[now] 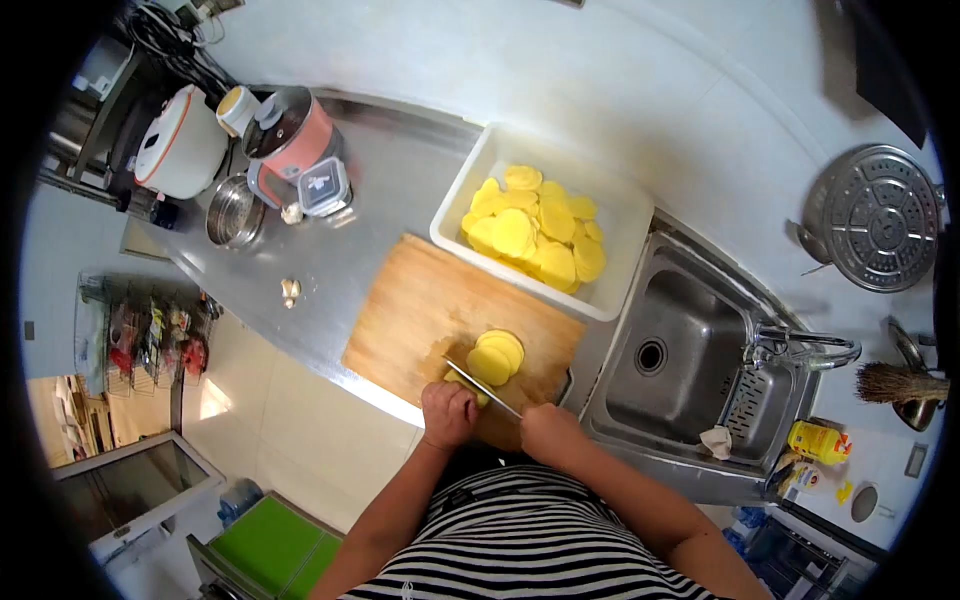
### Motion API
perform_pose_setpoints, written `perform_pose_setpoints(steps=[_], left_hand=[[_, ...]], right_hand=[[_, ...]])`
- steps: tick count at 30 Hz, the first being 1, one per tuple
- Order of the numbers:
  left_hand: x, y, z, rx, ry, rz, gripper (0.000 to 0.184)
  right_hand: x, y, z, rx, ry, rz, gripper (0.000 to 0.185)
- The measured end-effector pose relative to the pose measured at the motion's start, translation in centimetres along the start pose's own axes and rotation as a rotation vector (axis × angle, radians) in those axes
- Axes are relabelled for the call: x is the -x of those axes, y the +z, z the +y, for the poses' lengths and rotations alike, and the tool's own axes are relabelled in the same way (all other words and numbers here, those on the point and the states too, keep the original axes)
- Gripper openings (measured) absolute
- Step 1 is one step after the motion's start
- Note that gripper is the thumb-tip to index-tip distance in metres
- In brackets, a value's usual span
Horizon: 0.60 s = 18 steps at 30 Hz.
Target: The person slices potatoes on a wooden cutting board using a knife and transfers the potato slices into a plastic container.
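Observation:
A wooden cutting board [400, 310] lies on the steel counter. My right hand [550, 435] grips the handle of a knife [482, 387], its blade angled up and left over the board. Curled fingers of my left hand [449, 412] hold a yellow potato piece [466, 385] against the blade's near side. Just beyond the blade, several round yellow slices [496, 357] overlap on the board. Behind the board a white tub [463, 190] holds a heap of yellow slices [540, 228].
A steel sink [690, 310] with a faucet [790, 345] is at the right. On the left of the counter stand a pink pot [292, 135], a lidded container [325, 187], a steel bowl [235, 212], a white cooker [185, 145] and garlic pieces [290, 291].

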<state>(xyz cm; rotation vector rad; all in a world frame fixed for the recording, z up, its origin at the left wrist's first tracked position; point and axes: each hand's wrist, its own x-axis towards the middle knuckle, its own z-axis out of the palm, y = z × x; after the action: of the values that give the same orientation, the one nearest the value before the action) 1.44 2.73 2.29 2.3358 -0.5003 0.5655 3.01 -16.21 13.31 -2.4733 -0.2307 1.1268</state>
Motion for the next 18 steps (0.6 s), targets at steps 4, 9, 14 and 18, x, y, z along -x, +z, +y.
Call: perform_pose_setpoints(steps=[4,9,14,18], left_hand=[[0.6,0.2,0.0,-0.02,-0.021,0.007,0.025],[1.1,0.4,0.0,-0.082,-0.024,0.022,0.03],[1.4,0.4,-0.2,-0.062,-0.014,0.016,0.03],[1.4,0.4,-0.2,-0.05,-0.009,0.018,0.03]], right_hand=[[1.8,0.3,0.6,-0.026,0.04,-0.005,0.02],[3.3,-0.2,-0.1,-0.014,-0.037,0.068,0.021],[4.1,-1.1,-0.4,0.018,-0.035,0.048,0.021],[4.3,-1.6,-0.6,0.006,-0.016,0.013,0.021]])
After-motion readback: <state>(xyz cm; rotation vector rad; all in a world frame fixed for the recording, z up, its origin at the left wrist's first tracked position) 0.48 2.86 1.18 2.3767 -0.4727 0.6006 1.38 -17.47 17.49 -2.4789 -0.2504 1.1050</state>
